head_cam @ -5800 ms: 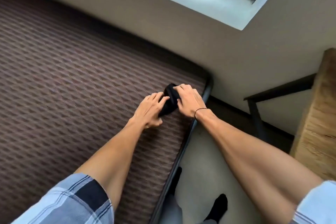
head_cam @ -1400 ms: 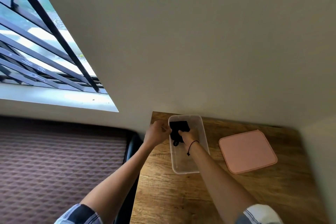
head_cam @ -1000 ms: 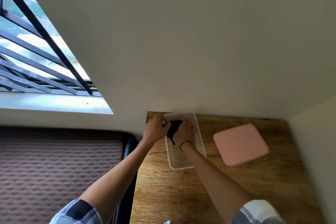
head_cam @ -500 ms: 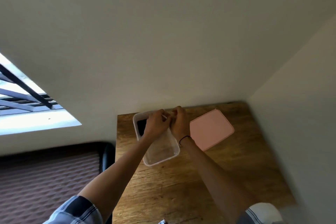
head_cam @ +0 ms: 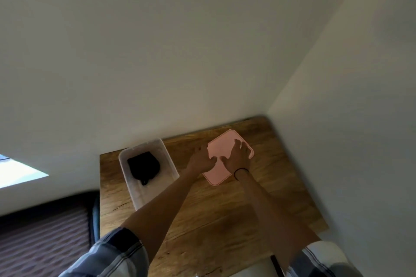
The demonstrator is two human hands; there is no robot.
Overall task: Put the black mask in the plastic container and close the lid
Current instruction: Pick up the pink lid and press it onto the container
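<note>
The black mask [head_cam: 144,167] lies folded in the far half of the clear plastic container [head_cam: 168,159], which stands open on the wooden table [head_cam: 225,211] near its left edge. The pink lid [head_cam: 219,149] lies flat on the table to the right of the container. Both hands are on the lid. My left hand [head_cam: 200,161] grips its left edge, thumb on top. My right hand [head_cam: 237,157] covers its right part, fingers spread toward the far edge. A black band circles my right wrist.
The table sits in a corner, with walls right behind it and along its right side. A brown patterned mattress [head_cam: 45,236] in a dark frame lies left of the table. A bright window sill [head_cam: 18,173] shows at the far left.
Both hands have left the container, where the mask now lies free, and moved right onto the pink lid. The view has swung right.
</note>
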